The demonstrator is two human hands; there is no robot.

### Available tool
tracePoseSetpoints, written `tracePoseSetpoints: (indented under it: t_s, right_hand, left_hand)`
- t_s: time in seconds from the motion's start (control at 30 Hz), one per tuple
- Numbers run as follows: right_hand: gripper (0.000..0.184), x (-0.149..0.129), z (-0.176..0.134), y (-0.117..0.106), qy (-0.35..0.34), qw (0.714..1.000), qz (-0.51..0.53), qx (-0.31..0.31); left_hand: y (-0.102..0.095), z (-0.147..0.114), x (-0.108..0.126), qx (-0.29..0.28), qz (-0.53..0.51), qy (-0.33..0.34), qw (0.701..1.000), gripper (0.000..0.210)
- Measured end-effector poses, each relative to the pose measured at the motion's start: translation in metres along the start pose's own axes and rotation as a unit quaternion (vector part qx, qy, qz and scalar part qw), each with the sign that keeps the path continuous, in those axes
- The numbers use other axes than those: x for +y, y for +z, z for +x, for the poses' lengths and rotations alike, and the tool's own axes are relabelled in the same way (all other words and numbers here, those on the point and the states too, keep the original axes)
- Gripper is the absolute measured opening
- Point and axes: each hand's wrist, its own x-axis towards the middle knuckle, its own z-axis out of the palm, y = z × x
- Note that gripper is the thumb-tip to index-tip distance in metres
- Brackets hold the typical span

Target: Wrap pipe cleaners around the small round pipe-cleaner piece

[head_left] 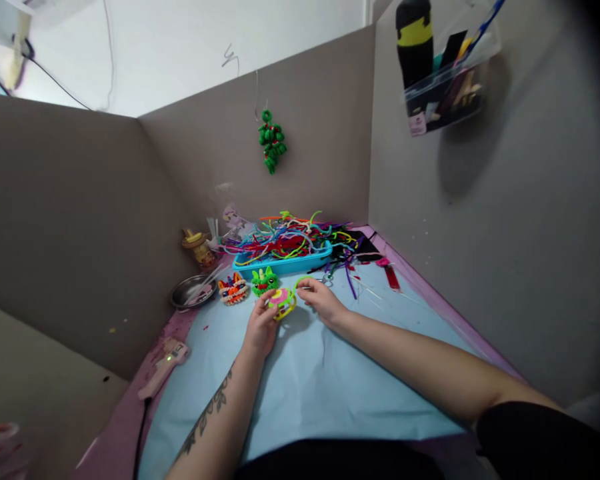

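My left hand is closed around the edge of a small pink and yellow pipe-cleaner piece, which has a yellow loop frame beneath it. With fingers pinched together, my right hand holds the tip of a yellow-green pipe cleaner that curves over from the piece. Just behind my left hand sits a green pipe-cleaner animal head with ears and eyes. An orange and white pipe-cleaner head lies to its left. Part of the held piece is hidden by my left fingers.
A blue tray heaped with colourful pipe cleaners stands at the back. Scissors lie before it. At left are a metal bowl and a pink glue gun. Grey partitions enclose the table; a bin hangs right.
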Motion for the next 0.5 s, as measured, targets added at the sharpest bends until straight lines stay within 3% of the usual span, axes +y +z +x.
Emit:
tracePoseSetpoints:
  t_s: [0.17, 0.37, 0.5]
  right_hand:
    - [0.022, -0.002, -0.005, 0.001, -0.007, 0.998, -0.041, -0.043]
    - [0.022, 0.004, -0.001, -0.001, -0.035, 0.995, -0.06, -0.072]
    - [0.019, 0.01, 0.003, -0.003, -0.054, 0.996, -0.061, -0.024]
  left_hand:
    - [0.002, -0.002, 0.0, -0.033, 0.022, 0.018, 0.999, 0.049]
    - [0.001, 0.0, -0.002, -0.035, 0.075, 0.027, 0.996, 0.058]
    - [-0.001, 0.001, -0.004, 0.049, 0.218, 0.121, 0.967, 0.056]
